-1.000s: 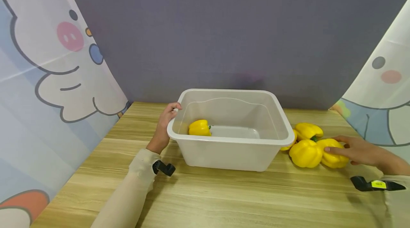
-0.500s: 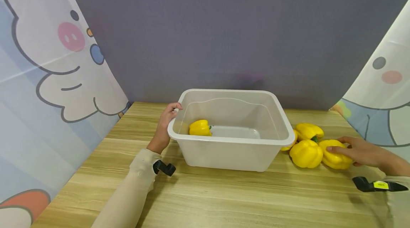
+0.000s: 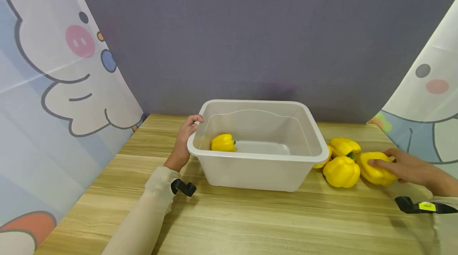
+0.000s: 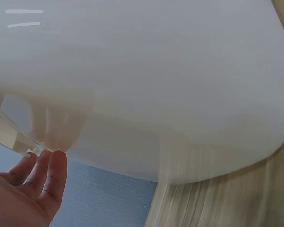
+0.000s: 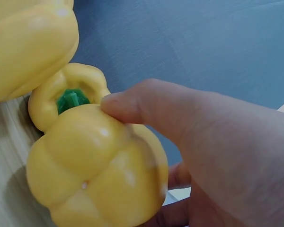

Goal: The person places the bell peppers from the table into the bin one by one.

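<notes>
A dark grey backdrop [image 3: 243, 40] fills most of my head view, behind the wood-grain table [image 3: 236, 223]. Cartoon prints cover the left hanging [image 3: 64, 100] and the narrower right hanging [image 3: 429, 100]. Mid-table I have a pale plastic bin [image 3: 250, 173], standing upright with its mouth up. An arm in a cream sleeve [image 3: 137, 215] extends to it, and the left hand [image 3: 184, 137] grips its left rim, fingers hooked over the edge. At far right, the right hand [image 3: 411, 167] is clamped, thumb and fingers, round a yellow pepper [image 3: 373, 173], the outermost of a cluster; I can't tell whether that one touches the table. Just left of it I count three others: a front pepper [image 3: 341, 172], a rear pepper [image 3: 341, 145] showing its green stem, and a half-hidden pepper [image 3: 326, 158] beside the bin's right side. One inside pepper [image 3: 222, 143] lies in the bin's left end, stem to the right. Each wrist carries a black mount [image 3: 183, 187]; the right one bears a small yellow label [image 3: 427, 206]
</notes>
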`<state>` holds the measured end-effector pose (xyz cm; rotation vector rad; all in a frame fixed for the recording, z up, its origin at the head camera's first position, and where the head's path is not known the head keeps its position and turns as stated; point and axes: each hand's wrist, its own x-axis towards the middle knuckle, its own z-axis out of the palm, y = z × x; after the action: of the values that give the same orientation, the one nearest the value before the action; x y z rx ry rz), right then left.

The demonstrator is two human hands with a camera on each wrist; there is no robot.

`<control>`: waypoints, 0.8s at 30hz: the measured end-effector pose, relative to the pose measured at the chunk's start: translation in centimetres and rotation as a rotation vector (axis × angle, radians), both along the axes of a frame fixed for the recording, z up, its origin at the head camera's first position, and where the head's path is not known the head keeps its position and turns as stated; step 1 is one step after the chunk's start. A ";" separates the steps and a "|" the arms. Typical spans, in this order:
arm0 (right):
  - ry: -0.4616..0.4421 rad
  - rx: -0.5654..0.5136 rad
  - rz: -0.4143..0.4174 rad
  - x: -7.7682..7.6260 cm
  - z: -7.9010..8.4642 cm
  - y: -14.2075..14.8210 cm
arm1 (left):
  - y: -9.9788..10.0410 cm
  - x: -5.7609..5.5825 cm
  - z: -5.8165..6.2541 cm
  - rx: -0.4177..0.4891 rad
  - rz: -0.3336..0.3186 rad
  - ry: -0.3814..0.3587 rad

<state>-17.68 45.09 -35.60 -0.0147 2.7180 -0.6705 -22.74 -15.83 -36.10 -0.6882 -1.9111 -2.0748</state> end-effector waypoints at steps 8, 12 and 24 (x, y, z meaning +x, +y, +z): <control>0.075 0.011 -0.010 0.3 0.3 -0.1 | 0.0 0.0 0.0 0.000 0.002 -0.005; 0.140 0.006 -0.019 0.5 0.5 -0.4 | 0.0 0.0 0.1 -0.001 0.000 -0.007; 0.277 -0.015 -0.024 0.6 0.4 -0.7 | -0.1 0.0 -0.1 -0.029 -0.006 0.017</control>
<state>-17.04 44.43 -35.19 -0.0848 2.9815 -0.7453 -22.71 -15.95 -36.23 -0.7171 -1.9355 -2.0419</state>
